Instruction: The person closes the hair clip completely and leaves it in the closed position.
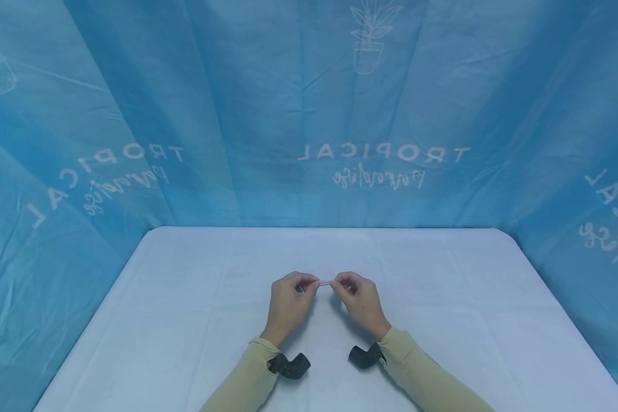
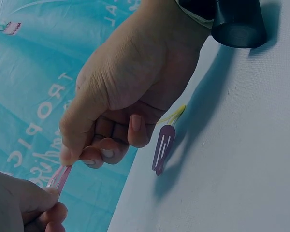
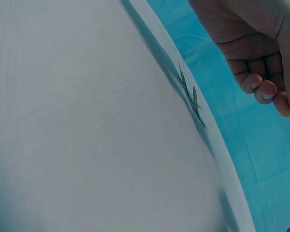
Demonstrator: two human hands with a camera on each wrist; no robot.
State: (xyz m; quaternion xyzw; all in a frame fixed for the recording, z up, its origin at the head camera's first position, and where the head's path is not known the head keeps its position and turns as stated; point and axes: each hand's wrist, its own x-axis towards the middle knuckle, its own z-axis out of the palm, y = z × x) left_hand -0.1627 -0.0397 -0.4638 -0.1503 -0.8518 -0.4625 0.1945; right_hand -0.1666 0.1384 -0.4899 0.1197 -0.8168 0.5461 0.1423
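A slim pink snap hair clip (image 2: 63, 180) spans the small gap between both hands, in front of the chest in the head view. My left hand (image 1: 288, 303) pinches one end between thumb and forefinger, its other fingers curled in. At the opposite end, my right hand (image 1: 360, 300) pinches it too, thumb against forefinger. Behind the left fingers in the left wrist view show a purple snap clip (image 2: 163, 147) and a yellow clip (image 2: 176, 114), overlapping end to end. Slim dark green pieces (image 3: 195, 99) appear below the right hand in the right wrist view.
A white cloth-covered table (image 1: 185, 320) lies under both hands. Blue printed curtains (image 1: 381, 194) hang along its back and sides. Black wrist-worn devices (image 1: 290, 366) stick inward from both sleeves.
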